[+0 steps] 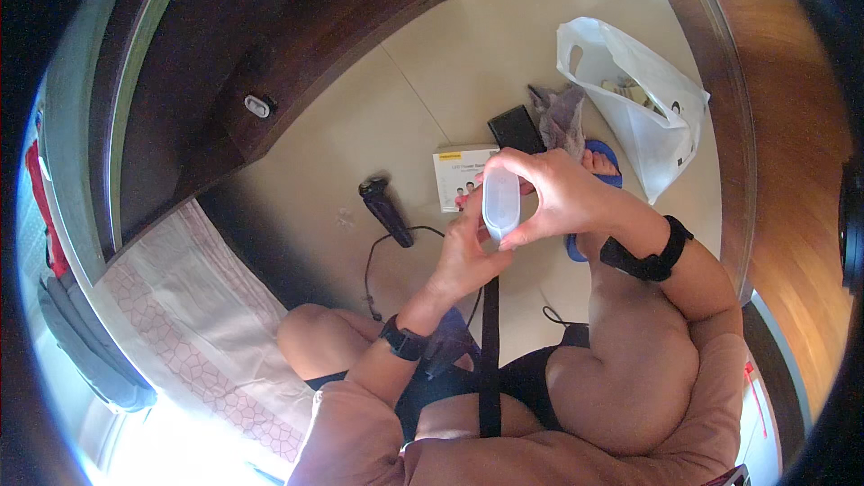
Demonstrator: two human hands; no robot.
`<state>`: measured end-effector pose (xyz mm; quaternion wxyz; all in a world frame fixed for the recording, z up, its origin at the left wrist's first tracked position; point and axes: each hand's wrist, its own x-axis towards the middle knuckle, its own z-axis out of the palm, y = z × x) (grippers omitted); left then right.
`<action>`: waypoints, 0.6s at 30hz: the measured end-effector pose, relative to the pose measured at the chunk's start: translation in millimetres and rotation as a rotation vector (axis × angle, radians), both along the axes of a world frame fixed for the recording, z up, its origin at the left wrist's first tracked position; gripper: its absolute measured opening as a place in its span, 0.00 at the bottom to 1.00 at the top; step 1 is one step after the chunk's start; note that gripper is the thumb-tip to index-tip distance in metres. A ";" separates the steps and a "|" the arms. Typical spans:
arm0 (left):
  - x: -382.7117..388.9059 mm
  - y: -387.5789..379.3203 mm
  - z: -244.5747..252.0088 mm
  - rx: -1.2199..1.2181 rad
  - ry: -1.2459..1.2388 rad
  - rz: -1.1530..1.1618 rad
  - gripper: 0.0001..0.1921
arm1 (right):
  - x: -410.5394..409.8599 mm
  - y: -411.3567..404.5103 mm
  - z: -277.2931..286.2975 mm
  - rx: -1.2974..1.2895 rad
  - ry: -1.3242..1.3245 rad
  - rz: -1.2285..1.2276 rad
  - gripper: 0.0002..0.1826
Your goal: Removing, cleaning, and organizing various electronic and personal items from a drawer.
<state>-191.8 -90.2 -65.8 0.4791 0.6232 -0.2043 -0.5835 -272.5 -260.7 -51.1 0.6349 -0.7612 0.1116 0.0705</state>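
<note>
A small translucent white plastic case (502, 201) with rounded ends is held up in front of me. My left hand (466, 250) grips its lower left side. My right hand (557, 192) holds it from the right, with thumb at the bottom end and fingers at the top. Just beyond my hands, a white printed box (455, 172) lies on the floor, partly covered by them. To its left lies a dark electric shaver (386, 210). A black cable (368, 270) loops over the floor below the shaver.
A black flat case (517, 129) and a crumpled grey cloth (561, 118) lie beyond my right hand. A white plastic bag (634, 101) stands open at the right. Dark wooden furniture (324, 34) borders the upper left, and a patterned curtain (202, 324) hangs at the left.
</note>
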 end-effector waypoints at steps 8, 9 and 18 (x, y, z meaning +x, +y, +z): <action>10.7 -3.5 2.4 -0.196 -1.013 0.050 0.35 | -8.5 -3.2 -20.7 0.767 0.159 0.036 0.32; 12.4 -4.6 2.3 -0.199 -1.007 0.048 0.35 | -9.8 -3.0 -26.6 0.765 0.163 0.030 0.32; 22.3 -7.0 0.1 -0.220 -0.988 -0.051 0.40 | -4.0 4.0 -22.1 0.787 0.411 0.117 0.27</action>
